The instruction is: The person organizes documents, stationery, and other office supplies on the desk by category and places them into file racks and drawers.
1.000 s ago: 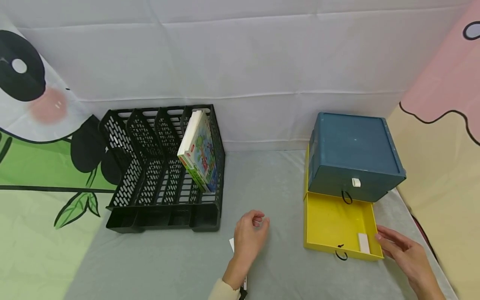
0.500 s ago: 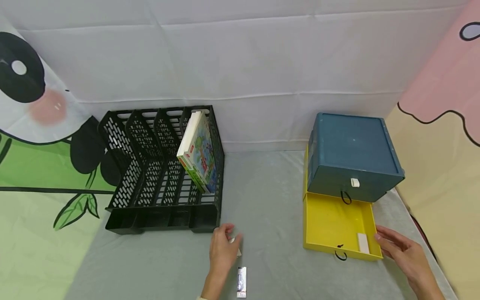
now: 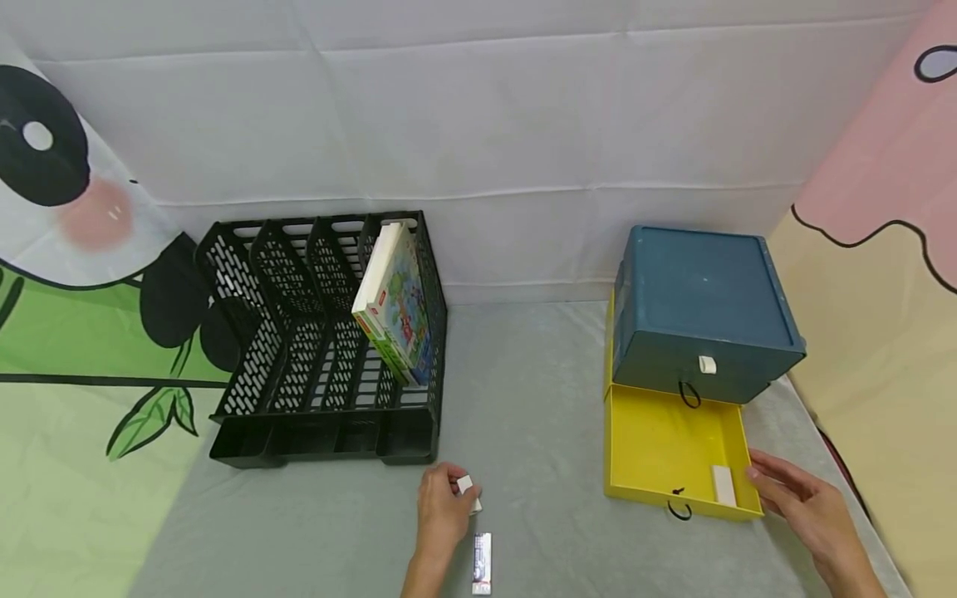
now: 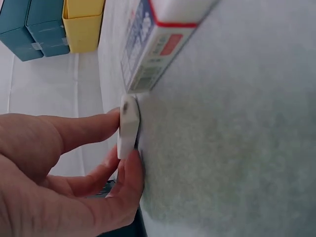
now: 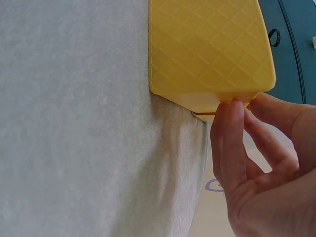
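My left hand (image 3: 439,508) pinches a small white eraser (image 4: 128,126) low over the grey cloth, thumb on one side and fingertips on the other; whether the eraser touches the cloth is unclear. Close by lies a small printed block (image 3: 482,563), white with a red band in the left wrist view. Over on the right, the fingertips of my right hand (image 3: 811,511) touch the outer side wall of a pulled-out yellow drawer (image 3: 658,436), its fingers fairly straight and the thumb at the rim. Inside that drawer is a white block (image 3: 723,485).
A blue drawer unit (image 3: 706,286) sits above the yellow drawer. At the left stands a black slotted file rack (image 3: 321,349), with a few books (image 3: 396,303) leaning in its rightmost slot. A white cloth (image 3: 523,149) hangs behind the table.
My left hand has moved left, uncovering the printed block, and its fingers have closed on the white eraser. The right hand has stayed at the yellow drawer.
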Available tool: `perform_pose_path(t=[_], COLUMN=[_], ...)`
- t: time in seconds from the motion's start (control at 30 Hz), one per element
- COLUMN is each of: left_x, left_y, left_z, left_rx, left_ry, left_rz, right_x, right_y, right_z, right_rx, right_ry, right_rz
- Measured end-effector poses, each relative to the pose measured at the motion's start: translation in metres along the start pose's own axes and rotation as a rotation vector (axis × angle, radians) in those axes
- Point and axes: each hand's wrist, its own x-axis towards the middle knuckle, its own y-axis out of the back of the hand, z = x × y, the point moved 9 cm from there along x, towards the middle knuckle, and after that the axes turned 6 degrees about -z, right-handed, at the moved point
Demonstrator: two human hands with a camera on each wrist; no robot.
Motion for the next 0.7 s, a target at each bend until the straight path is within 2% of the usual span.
perform_pose_path(t=[0.17, 0.4, 0.53, 0.7], left_x=[-0.001, -0.001, 0.003, 0.01], left_y=[0.001, 0.003, 0.003, 0.001], left_z=[0.002, 0.007, 0.016, 0.034], left_rx=[0.004, -0.047, -0.08, -0.085], left_ry=[0.0, -0.012, -0.046, -0.109], left_rz=[0.018, -0.002, -0.005, -0.001], right_x=[-0.001, -0.001, -0.001, -0.001], right_y=[0.0, -0.001, 0.0, 0.0], right_z=[-0.001, -0.001, 0.0, 0.0], right_rx=[0.003, 0.005, 0.007, -0.003], right_ry=[0.005, 0.012, 0.015, 0.029], right_rz=[0.0, -0.012, -0.014, -0.013])
